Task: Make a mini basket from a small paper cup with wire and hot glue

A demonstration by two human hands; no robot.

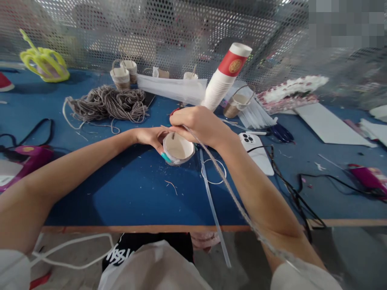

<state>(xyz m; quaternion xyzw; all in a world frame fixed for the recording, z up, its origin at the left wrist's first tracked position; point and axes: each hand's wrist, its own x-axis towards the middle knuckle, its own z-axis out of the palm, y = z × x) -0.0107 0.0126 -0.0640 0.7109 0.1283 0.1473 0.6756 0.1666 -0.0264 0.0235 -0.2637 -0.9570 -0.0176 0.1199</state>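
A white paper cup [177, 150] stands tilted towards me at the middle of the blue table, its open mouth facing up. My left hand [151, 137] is closed round its left side, with a turquoise-nailed thumb on the near wall. Over the cup's far rim, my right hand [201, 125] pinches a grey cord [222, 172]. From those fingers the cord runs down across my right forearm towards my right sleeve. The right fingertips and the far side of the cup are hidden behind the hand.
A heap of grey cord [110, 104] lies at the left back. Behind my hands leans a stack of paper cups [220, 83], near small handled baskets [121, 76]. A clear glue stick [213, 205] overhangs the front edge; a white phone [258, 155] lies right, glue guns either side.
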